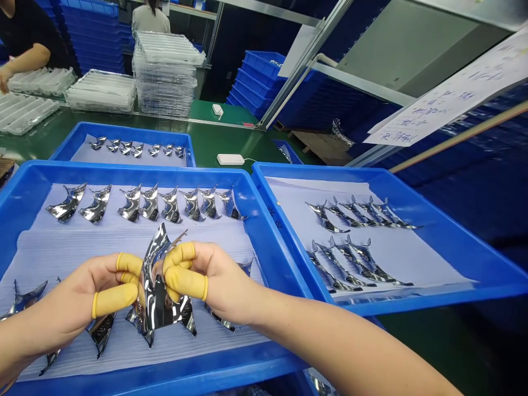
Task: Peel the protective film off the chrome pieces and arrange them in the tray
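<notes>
My left hand (88, 297) and my right hand (206, 275) both pinch a curved, mirror-chrome metal part (154, 286) from either side, just above the blue tray (124, 173). Yellow rubber finger cots cover several of my fingers. Below my hands, more chrome parts lie on white sheet padding, such as one (101, 330) under my left hand. A neat row of similar parts (150, 203) sits beyond my fingers. The lower part of the held piece is partly hidden by my fingers.
A second blue tray (371, 181) to the right holds two rows of chrome parts. A third tray (124, 132) stands farther ahead on the green bench. Stacked clear plastic trays (165, 71), blue crates and a co-worker's hand (5, 80) are at the back.
</notes>
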A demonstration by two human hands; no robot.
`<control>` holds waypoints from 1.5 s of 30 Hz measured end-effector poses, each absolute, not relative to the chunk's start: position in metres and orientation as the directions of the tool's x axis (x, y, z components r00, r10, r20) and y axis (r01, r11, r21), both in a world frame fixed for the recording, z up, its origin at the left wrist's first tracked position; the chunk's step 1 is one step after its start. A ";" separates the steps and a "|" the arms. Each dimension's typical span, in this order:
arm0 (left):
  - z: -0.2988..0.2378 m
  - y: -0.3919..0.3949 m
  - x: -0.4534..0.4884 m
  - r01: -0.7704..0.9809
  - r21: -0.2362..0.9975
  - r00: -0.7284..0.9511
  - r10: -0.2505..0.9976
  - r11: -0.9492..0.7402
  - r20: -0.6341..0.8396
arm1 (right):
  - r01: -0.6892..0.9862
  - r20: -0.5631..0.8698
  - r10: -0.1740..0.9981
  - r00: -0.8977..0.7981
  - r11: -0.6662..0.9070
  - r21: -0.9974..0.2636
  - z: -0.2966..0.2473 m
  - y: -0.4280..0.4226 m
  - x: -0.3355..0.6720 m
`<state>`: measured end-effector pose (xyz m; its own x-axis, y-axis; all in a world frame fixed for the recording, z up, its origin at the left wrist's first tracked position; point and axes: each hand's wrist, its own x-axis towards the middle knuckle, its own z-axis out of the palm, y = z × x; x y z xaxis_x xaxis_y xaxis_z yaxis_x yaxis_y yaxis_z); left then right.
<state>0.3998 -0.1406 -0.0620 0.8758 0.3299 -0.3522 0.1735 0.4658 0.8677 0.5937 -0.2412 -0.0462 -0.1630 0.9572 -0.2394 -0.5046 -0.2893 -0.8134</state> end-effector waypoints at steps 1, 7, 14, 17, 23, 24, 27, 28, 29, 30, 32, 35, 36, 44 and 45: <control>-0.062 -0.140 0.400 0.162 0.876 0.884 0.327 0.454 -0.333 | -0.501 -0.228 0.961 -0.157 -0.276 -0.820 -0.046 -0.241 0.594; -0.057 -0.139 0.393 0.145 0.962 0.894 0.385 0.232 -0.227 | -0.356 -0.179 0.979 -0.101 -0.203 -0.912 -0.049 -0.242 0.597; -0.051 -0.148 0.383 0.185 0.939 0.861 0.508 -0.290 -0.012 | 0.105 0.038 0.995 -0.090 0.047 -0.993 -0.049 -0.244 0.606; -0.050 -0.153 0.384 0.119 0.873 0.862 0.485 -0.473 0.145 | 0.213 0.111 0.984 -0.141 0.139 -0.967 -0.049 -0.243 0.607; -0.049 -0.160 0.385 0.082 0.841 0.862 0.462 -0.535 0.209 | 0.198 0.178 0.968 -0.176 0.212 -0.957 -0.053 -0.240 0.607; -0.049 -0.161 0.385 0.091 0.847 0.860 0.471 -0.524 0.199 | 0.191 0.176 0.969 -0.175 0.209 -0.959 -0.052 -0.240 0.607; -0.048 -0.162 0.383 0.143 0.885 0.847 0.518 -0.444 0.123 | 0.195 0.127 0.976 -0.175 0.160 -0.968 -0.049 -0.241 0.607; -0.048 -0.162 0.383 0.167 0.904 0.842 0.534 -0.393 0.076 | 0.198 0.092 0.980 -0.176 0.127 -0.972 -0.048 -0.242 0.607; -0.049 -0.161 0.382 0.195 0.924 0.836 0.548 -0.328 0.018 | 0.199 0.053 0.983 -0.174 0.088 -0.976 -0.048 -0.242 0.606; -0.049 -0.159 0.382 0.222 0.942 0.832 0.553 -0.250 -0.050 | 0.195 0.011 0.985 -0.171 0.045 -0.980 -0.048 -0.242 0.606; -0.051 -0.155 0.382 0.258 0.964 0.825 0.536 -0.069 -0.182 | 0.169 -0.068 0.984 -0.163 -0.040 -0.985 -0.050 -0.242 0.605; -0.054 -0.148 0.385 0.249 0.951 0.826 0.472 0.183 -0.308 | 0.101 -0.149 0.974 -0.168 -0.133 -0.986 -0.057 -0.240 0.602; -0.055 -0.147 0.387 0.238 0.942 0.828 0.457 0.238 -0.325 | 0.075 -0.162 0.972 -0.171 -0.151 -0.986 -0.059 -0.239 0.601; -0.022 -0.116 0.386 0.337 0.941 0.603 0.758 0.044 -0.251 | 0.103 -0.215 0.973 -0.083 -0.206 -0.973 -0.064 -0.230 0.604; -0.017 -0.107 0.382 0.385 0.923 0.531 0.819 -0.006 -0.216 | 0.128 -0.204 0.977 -0.064 -0.195 -0.972 -0.062 -0.229 0.605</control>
